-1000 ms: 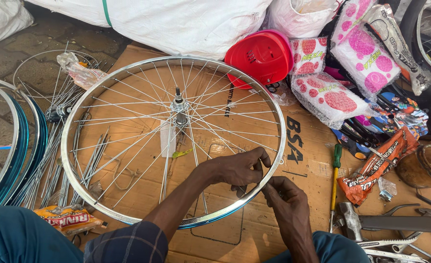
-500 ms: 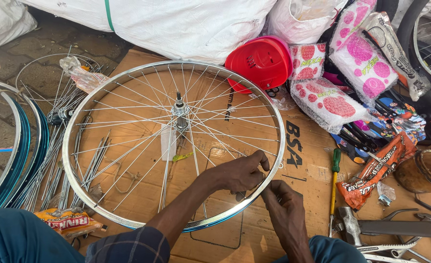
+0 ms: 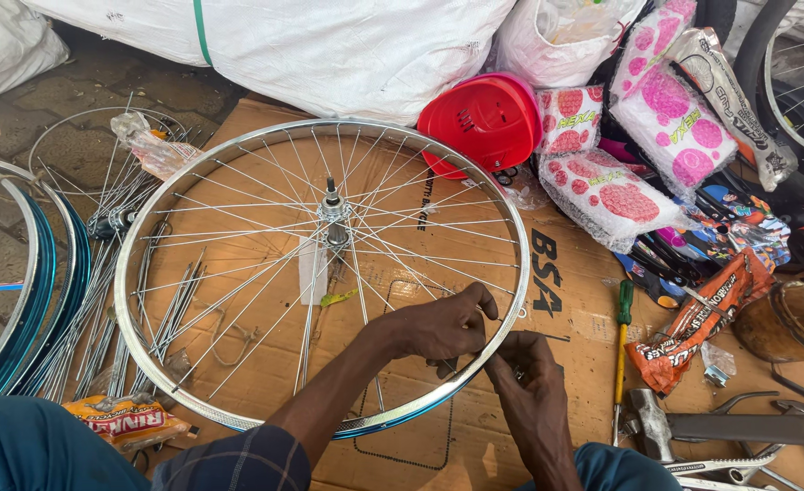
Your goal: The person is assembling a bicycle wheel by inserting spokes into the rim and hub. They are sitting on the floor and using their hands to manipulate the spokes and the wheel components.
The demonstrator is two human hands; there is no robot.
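A silver spoked bicycle wheel (image 3: 193,168) lies flat on a sheet of cardboard (image 3: 474,436), its hub (image 3: 333,211) in the middle. My left hand (image 3: 443,325) reaches over the spokes and pinches one at the near right rim. My right hand (image 3: 531,373) is outside the rim at the same spot, fingers closed on a small part against the rim; what it holds is hidden.
Blue rims (image 3: 20,300) and loose spokes (image 3: 93,318) lie at the left. A red plastic lid (image 3: 479,118), patterned packets (image 3: 615,191) and white sacks (image 3: 347,45) sit behind. A green-handled screwdriver (image 3: 622,350) and metal tools (image 3: 729,427) lie at the right.
Both hands have stayed at the near right rim with small finger movements. The view has shifted slightly.
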